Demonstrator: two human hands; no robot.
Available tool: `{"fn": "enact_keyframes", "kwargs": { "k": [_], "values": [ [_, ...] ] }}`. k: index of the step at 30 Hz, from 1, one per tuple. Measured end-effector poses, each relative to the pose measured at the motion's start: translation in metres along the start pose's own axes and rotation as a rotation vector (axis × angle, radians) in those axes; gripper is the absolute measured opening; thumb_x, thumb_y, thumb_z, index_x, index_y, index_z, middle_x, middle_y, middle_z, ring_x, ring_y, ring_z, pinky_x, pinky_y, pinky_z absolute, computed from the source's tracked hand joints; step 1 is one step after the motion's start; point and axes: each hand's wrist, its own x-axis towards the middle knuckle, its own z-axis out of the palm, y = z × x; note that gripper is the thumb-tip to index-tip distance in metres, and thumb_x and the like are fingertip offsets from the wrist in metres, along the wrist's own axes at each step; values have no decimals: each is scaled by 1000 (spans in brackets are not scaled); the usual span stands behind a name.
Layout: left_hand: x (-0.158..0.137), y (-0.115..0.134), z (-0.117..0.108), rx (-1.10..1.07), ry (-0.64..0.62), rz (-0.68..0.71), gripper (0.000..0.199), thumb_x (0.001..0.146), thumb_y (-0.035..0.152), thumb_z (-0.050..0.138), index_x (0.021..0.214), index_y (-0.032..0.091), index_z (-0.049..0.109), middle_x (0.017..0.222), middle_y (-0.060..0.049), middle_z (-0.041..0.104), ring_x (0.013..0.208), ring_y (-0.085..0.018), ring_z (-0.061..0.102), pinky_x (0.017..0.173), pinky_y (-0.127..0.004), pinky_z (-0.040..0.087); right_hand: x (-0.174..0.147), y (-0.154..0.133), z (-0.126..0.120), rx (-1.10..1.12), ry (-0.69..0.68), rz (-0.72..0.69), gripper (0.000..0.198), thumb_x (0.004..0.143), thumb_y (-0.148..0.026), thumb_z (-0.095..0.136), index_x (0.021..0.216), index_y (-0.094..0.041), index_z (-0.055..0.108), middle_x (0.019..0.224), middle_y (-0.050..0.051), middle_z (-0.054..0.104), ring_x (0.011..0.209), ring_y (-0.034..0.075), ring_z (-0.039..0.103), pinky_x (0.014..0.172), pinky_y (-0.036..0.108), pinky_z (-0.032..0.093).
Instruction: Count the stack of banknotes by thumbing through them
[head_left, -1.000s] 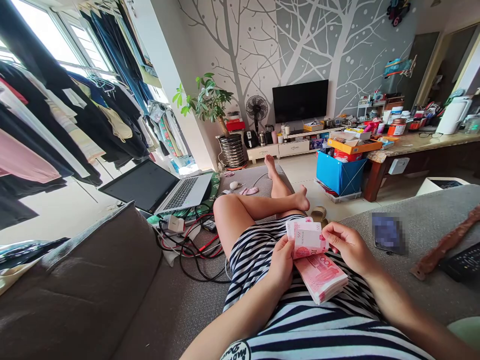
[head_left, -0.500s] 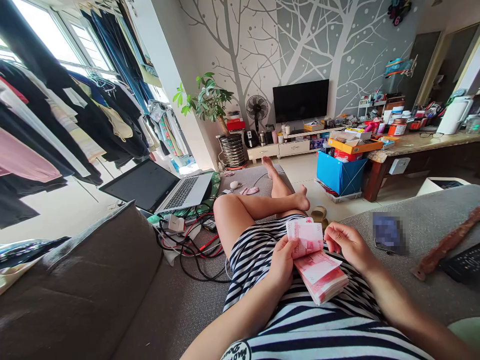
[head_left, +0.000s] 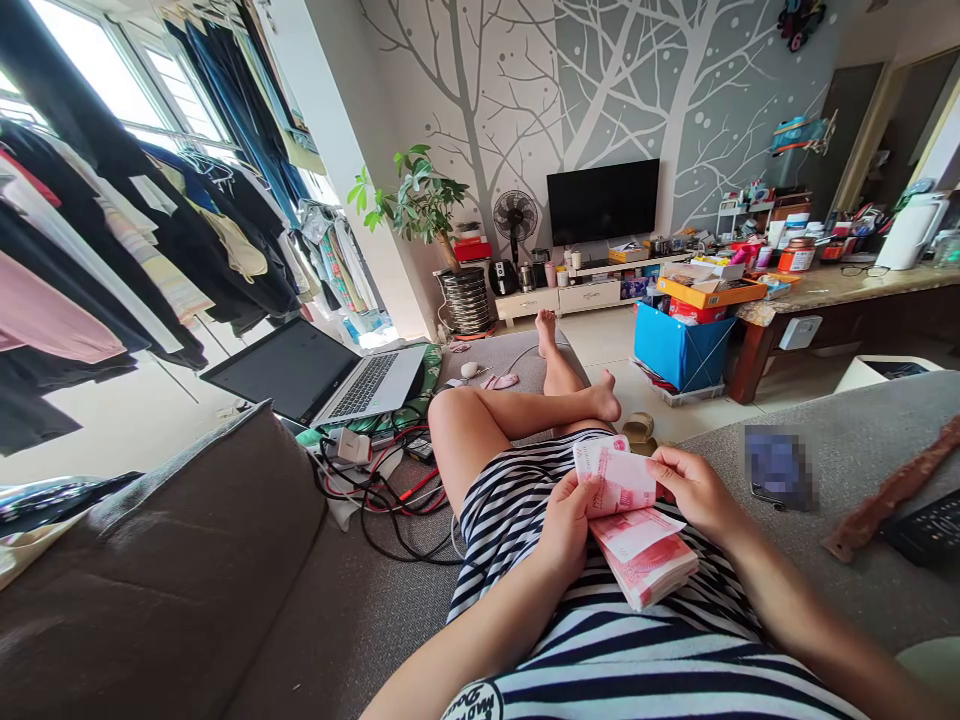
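A thick stack of red-and-white banknotes point(head_left: 649, 570) rests over my lap on the striped clothing point(head_left: 517, 490). My left hand point(head_left: 566, 520) is closed around the stack's far part, its thumb pressing on the notes. Upper banknotes point(head_left: 622, 478) stand raised above that thumb, and a loose-looking pale note lies across the stack below them. At the right edge of the raised notes, my right hand point(head_left: 690, 490) pinches a note's corner between thumb and fingers. Its other fingers are curled and partly hidden behind the paper.
An open laptop point(head_left: 367, 385) sits on the sofa at left, beside tangled cables point(head_left: 390, 500). To the right lie a blurred-out phone-like object point(head_left: 776, 470), a brown strap-like piece point(head_left: 892, 490) and a black remote point(head_left: 926, 535). A blue bin point(head_left: 679, 345) stands beside the cluttered table point(head_left: 825, 285).
My right hand has moved slightly left and up to the raised notes and now grips one by its edge. That note is spread further right. The left hand stays in place.
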Motion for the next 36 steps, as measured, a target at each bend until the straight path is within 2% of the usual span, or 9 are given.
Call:
{"fn": "enact_keyframes", "kwargs": {
  "k": [4,12,24,30,36],
  "values": [
    [1,1,2,-31,70,16,35,60,39,91,85,16,82,85,-5,80,76,-18,67,77,-29,53,-1,-2,0,1,-9,-10,52,90,-69,62,65,-24,51,57,-4,49,57,16,42,56,31,30],
    [1,2,3,0,75,26,32,62,39,86,84,17,80,80,-5,78,76,-21,67,77,-31,51,-4,-4,-1,9,-29,-29,52,93,-67,62,66,-24,52,59,-3,50,59,16,45,58,31,33],
    [4,0,-1,24,47,20,32,64,38,86,88,18,81,81,-4,79,76,-21,68,75,-31,51,-8,-8,-1,61,-32,-40,49,94,-65,63,70,-23,58,62,-2,54,60,16,48,58,29,38],
    [4,1,0,31,26,26,32,64,38,87,88,18,81,79,-4,78,76,-21,68,76,-31,52,-11,-13,-2,105,-21,-55,49,93,-66,67,71,-22,62,61,-3,52,57,15,47,56,28,37],
    [0,4,4,0,-6,11,31,64,39,89,84,17,80,80,-5,78,73,-20,68,75,-31,51,-12,-16,-3,206,-98,-30,57,91,-75,64,70,-22,64,58,-1,58,55,15,46,54,29,36]
  ]
}}
